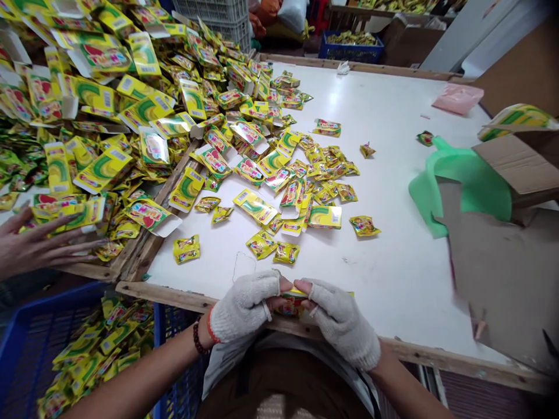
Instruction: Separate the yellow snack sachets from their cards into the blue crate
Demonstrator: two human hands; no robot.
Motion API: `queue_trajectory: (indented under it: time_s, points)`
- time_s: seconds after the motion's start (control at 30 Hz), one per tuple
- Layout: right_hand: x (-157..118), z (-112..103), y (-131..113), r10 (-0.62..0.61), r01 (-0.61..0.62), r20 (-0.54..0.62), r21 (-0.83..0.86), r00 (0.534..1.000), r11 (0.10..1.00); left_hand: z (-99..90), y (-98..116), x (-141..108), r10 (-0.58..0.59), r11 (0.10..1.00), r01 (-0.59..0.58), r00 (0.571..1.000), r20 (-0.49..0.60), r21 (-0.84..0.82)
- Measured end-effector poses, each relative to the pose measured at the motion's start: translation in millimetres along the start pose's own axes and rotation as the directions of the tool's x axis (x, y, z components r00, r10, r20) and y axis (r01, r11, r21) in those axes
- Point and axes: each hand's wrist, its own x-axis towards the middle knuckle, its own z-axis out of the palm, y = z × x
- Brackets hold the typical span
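Observation:
Both my hands wear white knit gloves with bare fingertips. Between them, at the table's near edge, is a small yellow candy box [292, 304] with a red and green print. My left hand [250, 304] grips its left end and my right hand [336, 311] its right end, thumbs close together on top. The fingers cover much of the box. Just beyond lie wrapped candies [286, 252] in yellow-green wrappers. Several flat or part-open candy boxes [254, 206] are mixed with more candies farther up the white table [393, 279].
A big heap of boxes and candies [131, 105] fills the left, behind a wooden divider [161, 203]. Another person's hand [48, 238] reaches onto it. Below stands a blue crate [26, 326] of filled boxes. At right are a green scoop [471, 180] and cardboard [498, 273].

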Motion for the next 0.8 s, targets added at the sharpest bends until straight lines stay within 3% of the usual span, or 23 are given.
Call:
queue_trajectory:
  time_s: [0.1, 0.2, 0.3, 0.37, 0.43, 0.5, 0.57, 0.6, 0.67, 0.73, 0.8]
  points:
    - [-0.6, 5.6, -1.8, 0.048, -0.048, -0.025, 0.006, 0.999, 0.999, 2.8, -4.4, -1.0, 0.014, 1.000, -0.014, 1.000, -0.016, -0.025]
    - [-3.5, 7.2, -2.9, 0.018, -0.018, -0.026, -0.029, 1.000, 0.999, 6.9, -8.0, -2.2, 0.007, 1.000, -0.007, 0.999, -0.033, -0.022]
    - [-4.0, 5.0, 0.4, -0.040, 0.040, -0.004, -0.033, 0.999, 0.999, 7.4, -4.5, -1.3, 0.000, 0.999, 0.000, 1.000, -0.009, 0.036]
    - [0.1, 3.2, 4.4, -0.006, 0.005, 0.025, 0.007, 1.000, 1.000, -0.4, 1.1, 2.4, -0.006, 0.994, 0.001, 0.999, 0.049, 0.112]
    - [9.8, 4.1, 5.8, 0.176, -0.175, -0.005, 0.070, 0.984, 0.982, -18.0, 5.9, 10.6, -0.015, 0.972, -0.002, 0.997, 0.072, 0.235]
    - [24.3, 10.7, -1.7, 0.435, -0.416, -0.060, 0.203, 0.898, 0.887, -43.7, 6.5, 24.9, -0.022, 0.919, 0.008, 0.999, 0.029, 0.395]
    - [39.7, 24.6, -21.9, 0.576, -0.527, -0.019, 0.379, 0.817, 0.761, -71.2, 1.3, 44.9, -0.012, 0.856, 0.026, 0.999, -0.030, 0.516]
    - [46.0, 33.8, -36.1, 0.550, -0.507, 0.041, 0.451, 0.834, 0.734, -83.2, -3.3, 56.3, -0.007, 0.838, 0.022, 1.000, -0.030, 0.545]
    - [53.7, 53.8, -66.9, 0.273, -0.382, 0.276, 0.525, 0.922, 0.760, -100.4, -14.9, 79.0, 0.000, 0.822, 0.002, 1.000, -0.004, 0.570]
    - [55.2, 69.8, -90.2, -0.006, -0.272, 0.475, 0.514, 0.880, 0.813, -108.6, -26.4, 97.4, 0.002, 0.811, -0.007, 1.000, 0.010, 0.585]
    - [52.8, 74.6, -96.6, -0.098, -0.162, 0.537, 0.416, 0.838, 0.895, -111.6, -33.3, 107.2, -0.006, 0.808, 0.003, 1.000, 0.002, 0.590]
